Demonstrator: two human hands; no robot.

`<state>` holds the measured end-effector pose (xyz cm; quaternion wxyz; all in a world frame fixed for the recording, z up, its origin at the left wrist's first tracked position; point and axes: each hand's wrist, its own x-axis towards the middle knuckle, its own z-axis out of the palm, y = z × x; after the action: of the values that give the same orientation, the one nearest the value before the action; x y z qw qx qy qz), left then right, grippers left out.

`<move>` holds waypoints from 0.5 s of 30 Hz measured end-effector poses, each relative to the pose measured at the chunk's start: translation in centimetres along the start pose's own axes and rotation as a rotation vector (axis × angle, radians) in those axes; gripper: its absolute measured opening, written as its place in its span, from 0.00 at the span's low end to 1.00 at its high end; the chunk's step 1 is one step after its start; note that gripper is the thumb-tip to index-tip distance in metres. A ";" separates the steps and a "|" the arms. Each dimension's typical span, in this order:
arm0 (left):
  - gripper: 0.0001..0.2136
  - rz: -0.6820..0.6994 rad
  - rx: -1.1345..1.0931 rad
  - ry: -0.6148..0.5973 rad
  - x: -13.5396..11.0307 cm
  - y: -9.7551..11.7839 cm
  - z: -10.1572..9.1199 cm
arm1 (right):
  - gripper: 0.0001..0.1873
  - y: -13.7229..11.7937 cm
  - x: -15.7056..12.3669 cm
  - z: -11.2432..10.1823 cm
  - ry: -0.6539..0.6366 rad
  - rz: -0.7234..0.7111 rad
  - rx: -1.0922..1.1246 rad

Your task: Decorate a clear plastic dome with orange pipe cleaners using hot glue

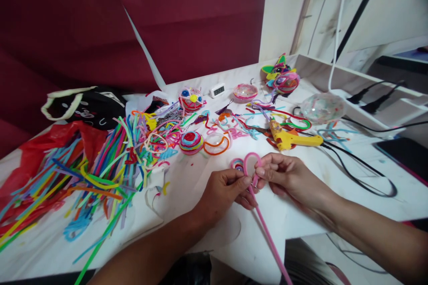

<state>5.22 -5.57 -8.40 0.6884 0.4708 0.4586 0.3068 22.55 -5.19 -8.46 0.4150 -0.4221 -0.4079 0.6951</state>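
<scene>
A pink pipe cleaner is bent into a loop at its upper end, and its long tail slants down toward the table's front edge. My left hand pinches it from the left, just below the loop. From the other side, my right hand grips the loop's lower right part between thumb and fingers. Something small and shiny shows between the fingertips, too small to name. Just behind the loop is a small multicoloured coiled disc, partly hidden by the pipe cleaner.
Loose pipe cleaners and a red plastic bag cover the left. A striped coiled dome lies mid-table. Beyond my right hand rests a yellow glue gun with a black cable. Farther back are a clear bowl and digital clock.
</scene>
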 end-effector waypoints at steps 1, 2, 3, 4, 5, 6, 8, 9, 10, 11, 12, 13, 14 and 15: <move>0.14 0.004 -0.007 0.003 -0.1 0.0 0.0 | 0.18 0.1 0.0 0.1 0.008 -0.006 0.005; 0.14 0.010 -0.015 0.007 -0.1 -0.1 0.0 | 0.18 0.2 0.0 0.1 0.018 -0.012 0.011; 0.14 0.016 -0.023 0.011 -0.2 -0.1 0.0 | 0.18 0.2 0.0 0.1 0.028 -0.017 0.016; 0.13 0.022 -0.032 0.017 -0.3 -0.2 -0.1 | 0.18 0.3 0.0 0.2 0.038 -0.023 0.019; 0.13 0.027 -0.042 0.024 -0.3 -0.2 -0.1 | 0.18 0.4 0.0 0.2 0.045 -0.029 0.020; 0.12 0.033 -0.051 0.030 -0.4 -0.3 -0.1 | 0.17 0.5 0.1 0.3 0.053 -0.034 0.017; 0.11 0.036 -0.066 0.038 -0.5 -0.3 -0.2 | 0.18 0.5 0.1 0.5 0.070 -0.040 0.007; 0.10 0.037 -0.073 0.042 -0.5 -0.3 -0.2 | 0.18 0.6 0.2 0.6 0.079 -0.044 0.005; 0.10 0.038 -0.081 0.047 -0.5 -0.3 -0.2 | 0.18 0.6 0.2 0.7 0.089 -0.048 0.003; 0.09 0.038 -0.086 0.052 -0.5 -0.3 -0.2 | 0.18 0.6 0.2 0.8 0.097 -0.050 0.002; 0.09 0.035 -0.091 0.058 -0.5 -0.3 -0.2 | 0.18 0.7 0.2 0.8 0.103 -0.053 0.002; 0.09 0.032 -0.095 0.064 -0.5 -0.4 -0.2 | 0.18 0.8 0.2 0.9 0.106 -0.057 0.002; 0.10 0.029 -0.099 0.069 -0.5 -0.4 -0.3 | 0.18 0.9 0.2 0.9 0.108 -0.060 0.003; 0.10 0.025 -0.102 0.072 -0.5 -0.5 -0.3 | 0.18 1.0 0.2 0.9 0.108 -0.060 0.005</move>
<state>4.78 -6.03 -8.73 0.6904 0.4297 0.4610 0.3552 21.38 -5.55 -9.15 0.4582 -0.4455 -0.3957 0.6596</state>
